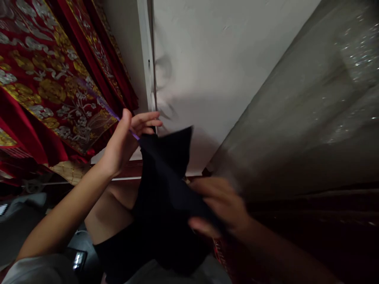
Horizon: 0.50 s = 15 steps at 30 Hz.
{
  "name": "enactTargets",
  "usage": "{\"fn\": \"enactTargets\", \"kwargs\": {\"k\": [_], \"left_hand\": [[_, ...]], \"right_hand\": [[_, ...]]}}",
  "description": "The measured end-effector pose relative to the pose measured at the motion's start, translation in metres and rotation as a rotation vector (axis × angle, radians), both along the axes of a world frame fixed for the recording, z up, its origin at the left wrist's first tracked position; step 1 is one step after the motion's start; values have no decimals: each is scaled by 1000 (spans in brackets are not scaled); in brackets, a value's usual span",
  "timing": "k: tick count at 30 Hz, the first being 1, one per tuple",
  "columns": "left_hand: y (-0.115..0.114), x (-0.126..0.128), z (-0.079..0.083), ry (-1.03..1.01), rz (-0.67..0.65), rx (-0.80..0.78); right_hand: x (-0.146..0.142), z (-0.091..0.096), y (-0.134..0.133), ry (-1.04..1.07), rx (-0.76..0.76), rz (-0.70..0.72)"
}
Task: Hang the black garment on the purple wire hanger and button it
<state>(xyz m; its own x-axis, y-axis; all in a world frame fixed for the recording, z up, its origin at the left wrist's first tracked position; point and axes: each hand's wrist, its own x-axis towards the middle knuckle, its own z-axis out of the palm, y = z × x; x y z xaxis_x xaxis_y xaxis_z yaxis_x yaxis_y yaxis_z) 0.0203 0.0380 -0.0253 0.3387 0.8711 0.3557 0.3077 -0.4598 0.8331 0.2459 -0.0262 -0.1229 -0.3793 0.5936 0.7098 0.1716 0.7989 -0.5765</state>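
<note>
A piece of black cloth (166, 169) stretches across the middle, over my lap, with one pointed corner sticking up. My left hand (122, 142) is at its upper left edge, the thumb up and the fingers curving toward the cloth. Between that thumb and the fingers runs a thin purple rod (108, 107), blurred at its far end, its near end meeting the black cloth. Lower right, my right hand (220, 205) is smeared by motion, with its thumb and fingers around a fold of the same cloth. Dark folds hide the cloth's lower part.
Red fabric with gold and silver embroidery (56, 86) hangs at the left. A pale wall or panel (219, 59) stands ahead, and a large item under clear plastic wrap (310, 102) is on the right. A phone-like dark object (79, 259) lies lower left.
</note>
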Motion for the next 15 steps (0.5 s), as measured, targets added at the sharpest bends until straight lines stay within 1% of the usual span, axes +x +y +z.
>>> {"fn": "enactTargets", "kwargs": {"k": [2,3,4,5,6,7,8,10,12,13,15], "left_hand": [[-12,-2,4,-48,-63,-166],[-16,-6,4,-84,-93,-256],[-20,-12,2,-124,-134,-355],[-23,-18,1,-159,-190,-462],[-26,-24,-1,-172,-263,-569],[-29,-30,-2,-155,-345,-663],[-32,-34,-2,-115,-422,-737],[-38,-37,1,-16,-533,-814],[-42,-36,8,59,-573,-827],[-43,-34,11,74,-578,-822],[-41,-28,17,75,-598,-821]], "right_hand": [[-16,-3,-8,-8,222,207],[-21,-3,-10,-15,288,289],[-23,-2,-9,-33,307,345],[-23,-2,-6,-51,278,378],[-19,-1,-1,-61,210,379],[-14,-1,6,-43,143,345],[-6,-2,14,-7,79,274],[12,-6,33,56,-38,66],[29,-17,53,102,-122,-153],[37,-23,61,123,-148,-240],[49,-36,75,191,-170,-359]]}}
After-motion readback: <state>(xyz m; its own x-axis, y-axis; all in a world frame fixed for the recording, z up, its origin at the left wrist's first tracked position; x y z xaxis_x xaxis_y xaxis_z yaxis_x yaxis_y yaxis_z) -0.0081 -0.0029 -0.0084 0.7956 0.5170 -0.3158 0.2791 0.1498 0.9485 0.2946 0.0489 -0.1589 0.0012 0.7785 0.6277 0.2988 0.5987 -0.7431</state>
